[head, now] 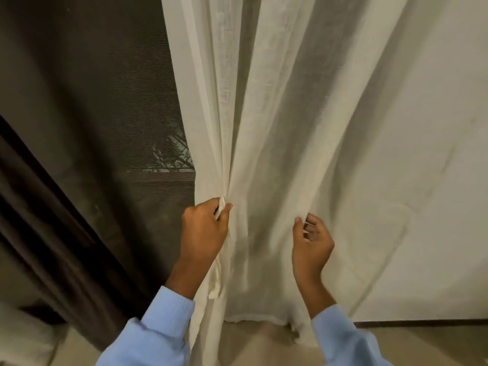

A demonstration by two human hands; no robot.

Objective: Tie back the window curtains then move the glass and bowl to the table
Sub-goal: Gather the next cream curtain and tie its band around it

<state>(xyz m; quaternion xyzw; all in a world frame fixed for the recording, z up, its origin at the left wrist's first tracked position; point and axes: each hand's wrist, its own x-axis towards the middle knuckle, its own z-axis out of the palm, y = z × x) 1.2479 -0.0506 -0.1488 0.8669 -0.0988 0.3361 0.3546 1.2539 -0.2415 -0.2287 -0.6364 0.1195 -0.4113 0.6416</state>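
Note:
A sheer cream curtain hangs from the top of the view down to the floor, gathered into folds at its left edge. My left hand grips that bunched left edge at about waist height. My right hand pinches a fold of the same curtain further right, fingers curled on the cloth. Both sleeves are light blue. No glass, bowl or table shows in this view.
A dark mesh window screen lies left of the curtain. A dark brown drape hangs diagonally at the lower left. A pale wall stands to the right, beige floor below.

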